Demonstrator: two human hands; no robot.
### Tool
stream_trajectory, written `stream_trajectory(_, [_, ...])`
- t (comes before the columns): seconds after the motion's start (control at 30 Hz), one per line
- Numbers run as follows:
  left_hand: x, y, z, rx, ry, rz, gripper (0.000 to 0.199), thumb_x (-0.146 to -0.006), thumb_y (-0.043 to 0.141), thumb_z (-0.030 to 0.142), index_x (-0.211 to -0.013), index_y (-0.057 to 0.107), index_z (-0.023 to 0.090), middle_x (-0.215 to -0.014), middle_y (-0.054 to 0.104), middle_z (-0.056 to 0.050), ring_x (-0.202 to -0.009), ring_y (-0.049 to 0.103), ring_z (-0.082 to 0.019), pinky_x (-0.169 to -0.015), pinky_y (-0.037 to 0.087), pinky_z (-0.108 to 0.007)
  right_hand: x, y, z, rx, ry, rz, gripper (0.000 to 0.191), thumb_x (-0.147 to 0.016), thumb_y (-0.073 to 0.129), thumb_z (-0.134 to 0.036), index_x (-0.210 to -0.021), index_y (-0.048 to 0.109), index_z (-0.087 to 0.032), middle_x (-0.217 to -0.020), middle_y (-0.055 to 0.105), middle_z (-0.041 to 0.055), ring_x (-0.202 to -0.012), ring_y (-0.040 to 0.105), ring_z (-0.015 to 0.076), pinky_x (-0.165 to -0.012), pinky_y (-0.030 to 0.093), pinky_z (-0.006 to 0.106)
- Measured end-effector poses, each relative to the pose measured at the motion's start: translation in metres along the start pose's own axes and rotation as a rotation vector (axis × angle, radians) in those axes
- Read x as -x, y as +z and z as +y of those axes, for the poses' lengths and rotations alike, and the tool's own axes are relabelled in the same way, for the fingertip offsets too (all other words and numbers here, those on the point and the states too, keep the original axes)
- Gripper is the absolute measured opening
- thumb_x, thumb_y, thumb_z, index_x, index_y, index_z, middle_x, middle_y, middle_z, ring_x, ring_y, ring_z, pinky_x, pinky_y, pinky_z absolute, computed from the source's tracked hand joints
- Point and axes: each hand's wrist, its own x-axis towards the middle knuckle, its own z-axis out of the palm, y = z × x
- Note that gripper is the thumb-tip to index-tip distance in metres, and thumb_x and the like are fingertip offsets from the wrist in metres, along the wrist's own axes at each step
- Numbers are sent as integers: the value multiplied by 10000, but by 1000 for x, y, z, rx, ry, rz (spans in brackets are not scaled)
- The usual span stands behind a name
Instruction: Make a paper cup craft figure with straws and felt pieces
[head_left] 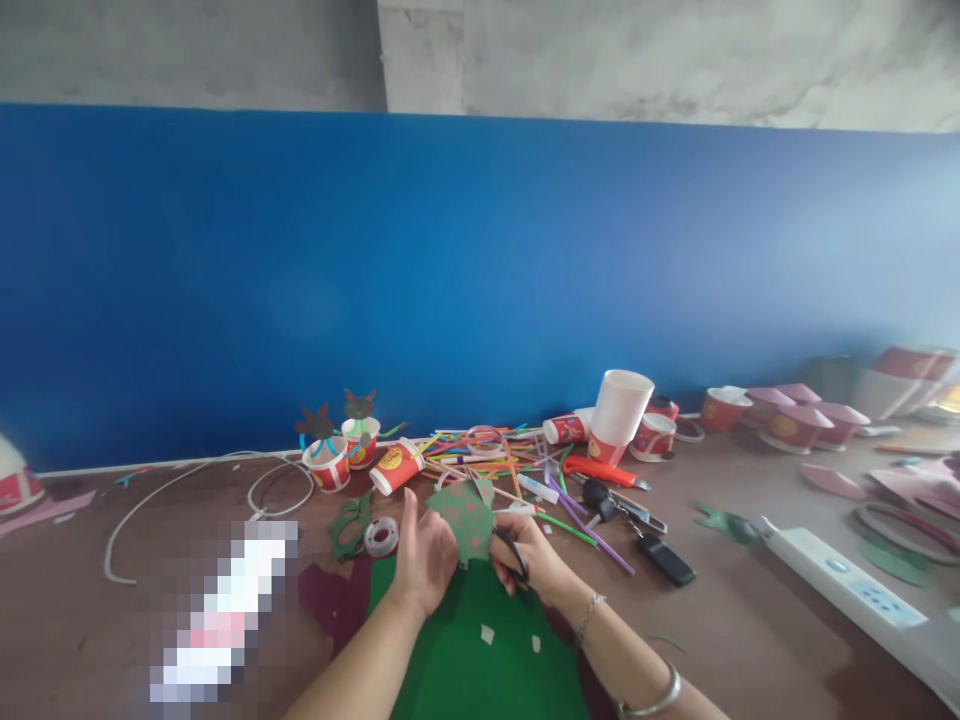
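My left hand [426, 558] is closed on the left edge of a green patterned paper piece [466, 515], thumb pointing up. My right hand [529, 552] grips black-handled scissors [511, 553] at the paper's right edge; the blades are mostly hidden. Both hands are above a large green sheet [480, 665], on which small white scraps [487, 634] lie. A roll of tape [381, 537] and a green paper cutout [350, 528] lie left of my left hand. Dark red paper [334, 600] shows beside the green sheet.
Colored sticks [480, 455] lie behind my hands. Red and white cups [326, 463] with paper animal heads stand back left. Stacked cups [619, 415], an orange cutter [600, 471] and keys [600, 500] are right of center. A power strip [847, 580] lies far right, near pink paper [919, 485].
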Motion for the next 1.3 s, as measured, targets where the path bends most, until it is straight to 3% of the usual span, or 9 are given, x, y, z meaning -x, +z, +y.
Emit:
stream_trajectory(0.17, [-3,-9,4,237,-181,-189,694,-769,461,718,-1167,610,169,-1003,705,-128,-960,648,-306,-852,460,-419,-1,1,1,62,54,-82,72,-630,505,-244,-619,460,-189,-379,520,-76,-258,410,46,-248,251,117])
stream_trajectory(0.33, [-4,-12,2,345,-210,-241,690,-817,436,662,-1323,488,196,-1215,618,-161,-1087,590,-349,-942,388,-504,-1,4,1,105,86,-82,68,-605,500,-236,-648,483,-186,-373,511,-86,-268,406,47,-266,310,127])
stream_trajectory(0.53, [-9,-17,0,381,-214,-314,692,-842,411,631,-1366,435,179,-1302,556,-175,-1165,536,-362,-992,334,-521,-1,5,3,102,71,-72,98,-622,522,-246,-684,526,-171,-385,521,-77,-275,415,51,-276,312,132])
stream_trajectory(0.83, [-7,-12,2,310,-209,-157,604,-879,431,487,-1338,460,96,-1303,555,-174,-1204,506,-337,-995,361,-453,-9,6,7,70,-14,208,298,-662,642,-420,-771,566,-153,-428,534,-59,-319,461,79,-306,357,174])
stream_trajectory(1.0, [-4,-4,3,260,-243,-215,538,-877,412,452,-1284,520,118,-1312,556,-137,-1270,444,-305,-1023,344,-413,-12,7,12,105,-22,257,291,-647,673,-398,-747,525,-169,-413,533,-66,-302,450,79,-300,365,179])
stream_trajectory(1.17, [-6,-3,-4,94,-102,-207,417,-804,533,327,-1169,602,137,-1279,580,-127,-1273,435,-299,-1013,347,-401,-9,7,6,66,2,191,286,-620,685,-390,-714,524,-174,-386,501,-79,-282,414,72,-281,347,176])
stream_trajectory(1.3, [-10,-5,-14,-242,200,-25,334,-702,695,207,-1032,657,173,-1146,636,-116,-1170,512,-302,-1013,328,-402,-8,3,5,1,-63,270,292,-620,680,-401,-719,515,-181,-387,483,-82,-292,420,79,-286,363,183])
